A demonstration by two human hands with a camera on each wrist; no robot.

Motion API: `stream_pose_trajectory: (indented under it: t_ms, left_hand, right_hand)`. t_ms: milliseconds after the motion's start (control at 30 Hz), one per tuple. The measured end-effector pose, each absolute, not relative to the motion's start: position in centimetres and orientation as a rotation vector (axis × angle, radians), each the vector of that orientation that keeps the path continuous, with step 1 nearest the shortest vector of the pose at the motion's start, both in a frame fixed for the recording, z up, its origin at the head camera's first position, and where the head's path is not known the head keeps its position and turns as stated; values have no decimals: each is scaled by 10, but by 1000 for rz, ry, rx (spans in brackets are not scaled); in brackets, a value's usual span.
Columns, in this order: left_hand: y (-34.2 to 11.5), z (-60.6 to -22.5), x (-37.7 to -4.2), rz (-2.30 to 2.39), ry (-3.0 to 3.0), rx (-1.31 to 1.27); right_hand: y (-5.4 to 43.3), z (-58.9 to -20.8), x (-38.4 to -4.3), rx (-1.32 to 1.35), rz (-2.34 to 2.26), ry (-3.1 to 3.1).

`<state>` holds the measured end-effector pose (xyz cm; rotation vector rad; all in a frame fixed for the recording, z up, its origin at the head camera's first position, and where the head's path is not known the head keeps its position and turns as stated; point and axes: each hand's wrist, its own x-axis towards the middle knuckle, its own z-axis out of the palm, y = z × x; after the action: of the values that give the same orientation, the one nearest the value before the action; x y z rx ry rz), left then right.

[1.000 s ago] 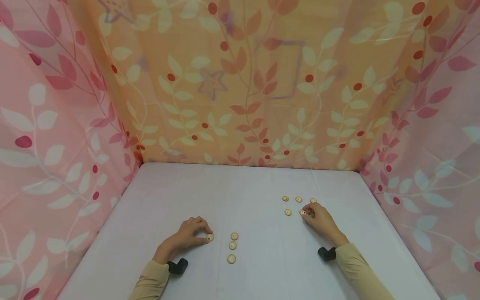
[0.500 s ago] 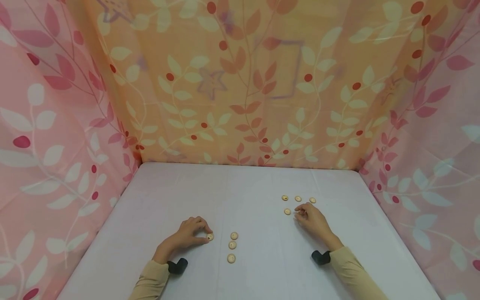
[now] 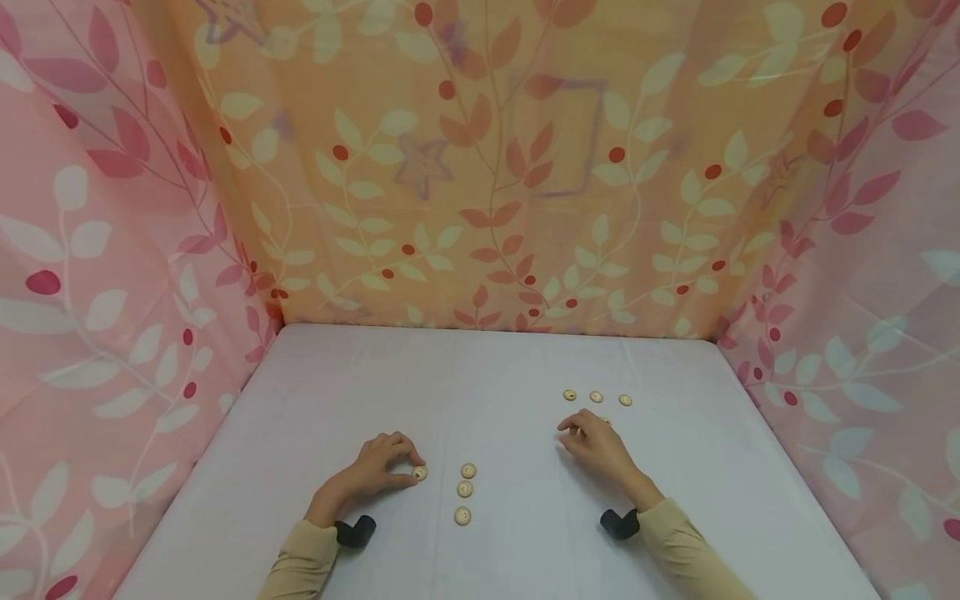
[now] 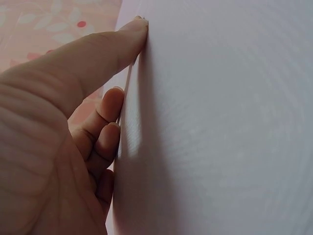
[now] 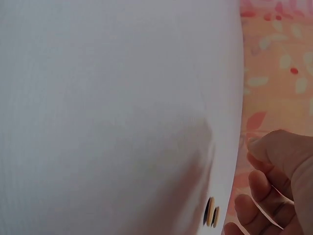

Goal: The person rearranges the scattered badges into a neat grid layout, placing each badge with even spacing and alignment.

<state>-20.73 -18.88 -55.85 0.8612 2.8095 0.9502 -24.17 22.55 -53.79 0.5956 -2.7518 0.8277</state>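
My left hand (image 3: 378, 463) lies low over the white table, pinching a small round wooden button (image 3: 420, 472) between thumb and forefinger. To its right, three similar buttons (image 3: 465, 489) form a column. My right hand (image 3: 596, 446) hovers above the table with loosely curled fingers, and I see nothing between the fingertips. Behind its knuckles one button (image 3: 606, 422) is partly covered; another spot beside it is hidden by the hand. Farther back, three buttons (image 3: 596, 397) lie in a row. The right wrist view shows two buttons (image 5: 209, 211) edge-on below the right hand (image 5: 274, 186).
A white cloth covers the table (image 3: 360, 375). Patterned orange fabric (image 3: 480, 167) rises behind it, with pink leafy curtains (image 3: 97, 333) on both sides. Black wrist-worn devices (image 3: 356, 532) sit at both cuffs.
My right hand has moved left, away from the button it held in the second row, which now lies behind the knuckles. The left hand and its button have stayed put.
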Motion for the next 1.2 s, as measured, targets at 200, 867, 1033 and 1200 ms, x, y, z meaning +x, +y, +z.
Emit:
stream_pose_trajectory:
  t_ms: [200, 867, 1033, 1200]
  left_hand:
    - [-189, -563, -207, 989, 2880, 969]
    - [-191, -560, -210, 959, 2814, 872]
    - [-191, -559, -210, 964, 2796, 860]
    - [-190, -558, -209, 978, 2787, 855]
  right_hand:
    - [206, -536, -236, 708, 834, -2768]
    - [151, -535, -235, 1031, 968, -2784]
    - [136, -535, -234, 1143, 963, -2805]
    - [123, -536, -233, 1256, 916, -2769]
